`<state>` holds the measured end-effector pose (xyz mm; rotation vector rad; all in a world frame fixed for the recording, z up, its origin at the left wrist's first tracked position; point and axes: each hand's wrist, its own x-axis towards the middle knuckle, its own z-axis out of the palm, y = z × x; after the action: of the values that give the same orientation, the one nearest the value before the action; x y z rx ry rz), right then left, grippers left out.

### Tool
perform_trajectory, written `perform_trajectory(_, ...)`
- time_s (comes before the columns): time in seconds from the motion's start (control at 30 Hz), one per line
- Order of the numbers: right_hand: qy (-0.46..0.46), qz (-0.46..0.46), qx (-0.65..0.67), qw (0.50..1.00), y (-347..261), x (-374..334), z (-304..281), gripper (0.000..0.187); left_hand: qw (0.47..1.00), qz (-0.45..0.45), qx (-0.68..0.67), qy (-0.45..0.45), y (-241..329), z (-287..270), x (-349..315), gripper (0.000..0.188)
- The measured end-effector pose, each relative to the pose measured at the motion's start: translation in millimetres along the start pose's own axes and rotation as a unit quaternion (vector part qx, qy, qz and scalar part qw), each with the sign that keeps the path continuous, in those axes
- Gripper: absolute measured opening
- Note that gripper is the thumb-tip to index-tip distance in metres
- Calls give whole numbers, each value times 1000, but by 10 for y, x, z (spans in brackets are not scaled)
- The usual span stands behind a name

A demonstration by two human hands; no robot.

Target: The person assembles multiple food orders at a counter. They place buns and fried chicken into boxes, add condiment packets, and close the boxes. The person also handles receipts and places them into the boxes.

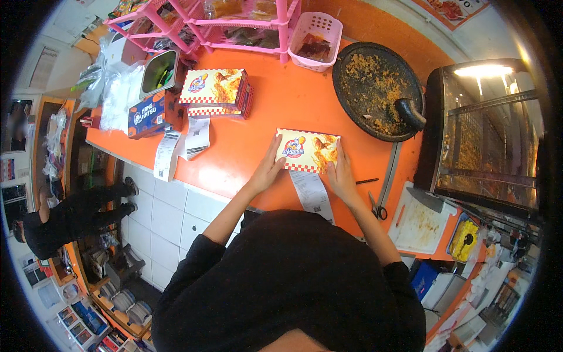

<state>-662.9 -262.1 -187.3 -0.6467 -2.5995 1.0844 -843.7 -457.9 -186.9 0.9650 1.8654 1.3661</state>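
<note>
Between my two hands is a closed cardboard food box [307,151], cream with a printed picture and a red checkered border. My left hand [268,166] grips its left side and my right hand [341,176] grips its right side, thumbs at the near corners. A printed paper receipt [312,193] lies on the orange counter, partly under the box's near edge. Two similar boxes [214,88] are stacked at the far left, with another receipt [197,139] in front of them. A dark blue and orange box [153,115] stands beside that stack.
A large stone mortar [375,76] holding crumbly paste and a pestle [410,114] sits far right, near a lit glass display case [492,129]. Scissors [378,210] and a cutting board [419,226] with a knife lie nearer. A pink basket [305,26] stands at the back. Someone [76,217] stands at left.
</note>
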Motion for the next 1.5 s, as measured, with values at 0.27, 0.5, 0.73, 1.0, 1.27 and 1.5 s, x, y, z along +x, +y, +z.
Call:
perform_trajectory(0.27, -56, -156, -261, 951, -312, 259, -77, 66, 984, -89, 103, 115, 293, 198, 315, 55)
perform_trajectory(0.5, -72, -180, -253, 948, -448, 355, 115, 87, 970, 10, 198, 141, 154, 294, 330, 59)
perform_trajectory(0.73, -90, -185, -328, 922, -426, 378, 149, 95, 979, -5, 166, 120, 151, 255, 338, 58)
perform_trajectory(1.0, -132, -167, -340, 916, -518, 398, 128, 94, 977, 18, 173, 123, 91, 209, 348, 59)
perform_trajectory(1.27, -99, -173, -367, 909, -435, 346, 249, 99, 972, 20, 167, 163, 128, 253, 342, 55)
perform_trajectory(1.5, -137, -183, -338, 913, -450, 469, 92, 94, 903, 255, 322, 128, 221, 345, -155, 30)
